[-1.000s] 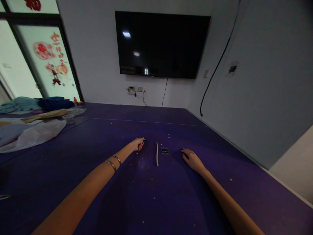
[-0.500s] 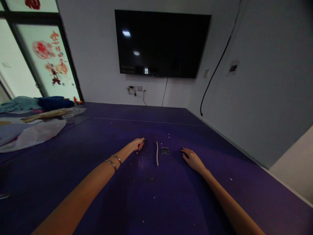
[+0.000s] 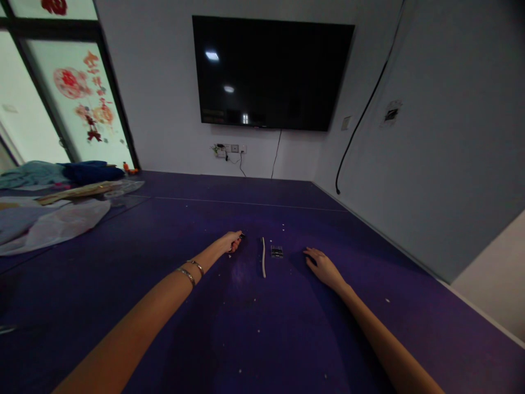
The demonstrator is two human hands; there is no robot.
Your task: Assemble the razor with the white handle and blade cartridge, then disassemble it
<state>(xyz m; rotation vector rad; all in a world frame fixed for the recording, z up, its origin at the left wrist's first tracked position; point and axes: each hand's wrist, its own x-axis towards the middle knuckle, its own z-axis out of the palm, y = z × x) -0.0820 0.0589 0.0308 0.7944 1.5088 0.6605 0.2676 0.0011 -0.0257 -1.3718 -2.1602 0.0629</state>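
Note:
My left hand (image 3: 233, 241) is closed around a small dark object (image 3: 242, 236), whose tip shows beyond the fingers; its kind is too small to make out. A white toothbrush (image 3: 263, 260) lies lengthwise on the purple surface (image 3: 246, 339), a little right of that hand. Just beside the brush is a small clear-and-black flat pack (image 3: 276, 251), its contents unclear. My right hand (image 3: 323, 267) rests palm down farther right, fingers stretched out and holding nothing. It is nearest to the pack but apart from it.
Clear plastic bags (image 3: 69, 224) and folded blue cloth (image 3: 92, 172) lie at the far left. Small white scraps are scattered over the surface. A television (image 3: 270, 74) hangs on the far wall, and a black cable (image 3: 361, 117) dangles along the right wall.

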